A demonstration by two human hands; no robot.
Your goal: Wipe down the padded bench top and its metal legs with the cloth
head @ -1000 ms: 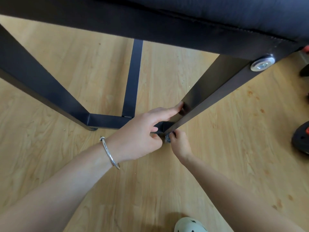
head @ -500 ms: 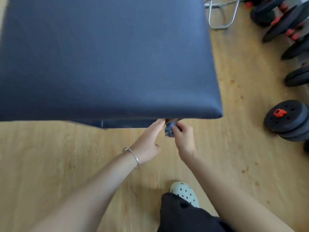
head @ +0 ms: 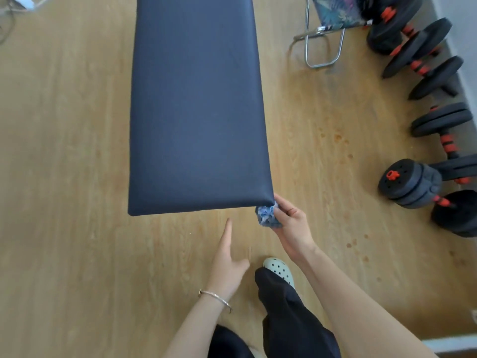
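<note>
Where the bench top (head: 198, 112) ends, right hand (head: 294, 226) grips cloth (head: 267, 215).

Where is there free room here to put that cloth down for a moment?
The visible padded bench top is bare, as is most of the wooden floor left of it. Right of the bench is crowded: a chair frame and dumbbells line the wall.

Single head view, high above bench top (head: 196, 112), facing steeply down.

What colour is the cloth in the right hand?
The cloth is mottled blue; head view.
</note>
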